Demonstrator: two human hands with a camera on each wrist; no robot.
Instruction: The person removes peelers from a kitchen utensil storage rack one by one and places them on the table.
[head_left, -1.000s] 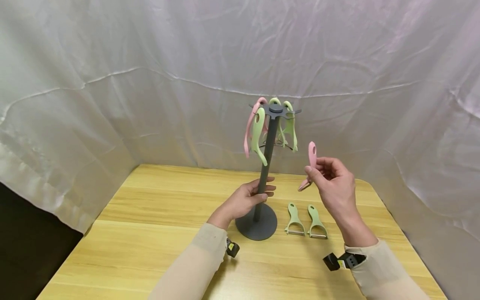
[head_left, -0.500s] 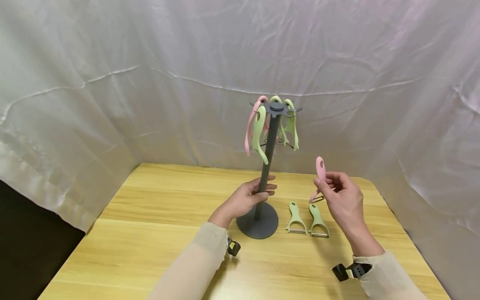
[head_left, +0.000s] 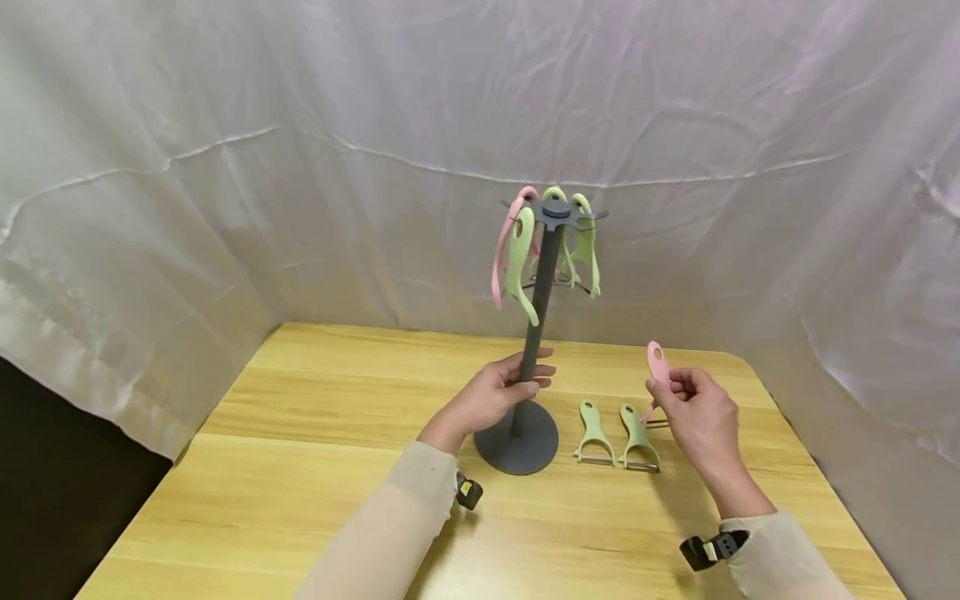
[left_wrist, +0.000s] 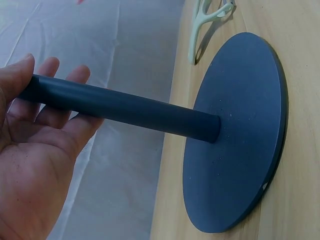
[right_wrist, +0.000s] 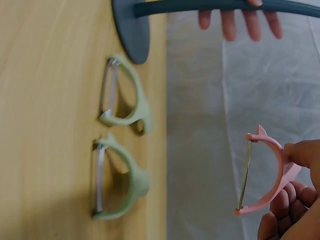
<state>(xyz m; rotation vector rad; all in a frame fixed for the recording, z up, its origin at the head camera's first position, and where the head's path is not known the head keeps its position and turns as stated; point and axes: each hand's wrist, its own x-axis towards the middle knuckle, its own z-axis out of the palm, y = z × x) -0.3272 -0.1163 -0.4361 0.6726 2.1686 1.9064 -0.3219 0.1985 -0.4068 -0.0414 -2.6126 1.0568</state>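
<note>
My left hand (head_left: pixel 487 398) holds the pole of a dark grey stand (head_left: pixel 531 358), thumb on the near side and fingers behind it. Its round base (left_wrist: pixel 240 145) fills much of the left wrist view. Between thumb and fingers, my right hand (head_left: pixel 701 408) pinches a pink Y-shaped peeler (right_wrist: pixel 277 185), handle end up and blade low, above the table's right side. Beneath and to the left lie two green peelers, one nearer the stand (head_left: pixel 590 422) and one nearer my right hand (head_left: pixel 632 427). From the stand's top hooks hang several peelers, including a front green one (head_left: pixel 517 258) and a pink one (head_left: pixel 501 250).
A light wooden table (head_left: pixel 322 483) carries the stand and the loose peelers. Behind it and along its sides hangs a pale, shiny curtain (head_left: pixel 375 100). A dark gap (head_left: pixel 67 483) shows past the curtain at the lower left.
My right hand has moved down and to the right with the pink peeler, away from the stand and lower toward the table. The left hand keeps its hold on the pole.
</note>
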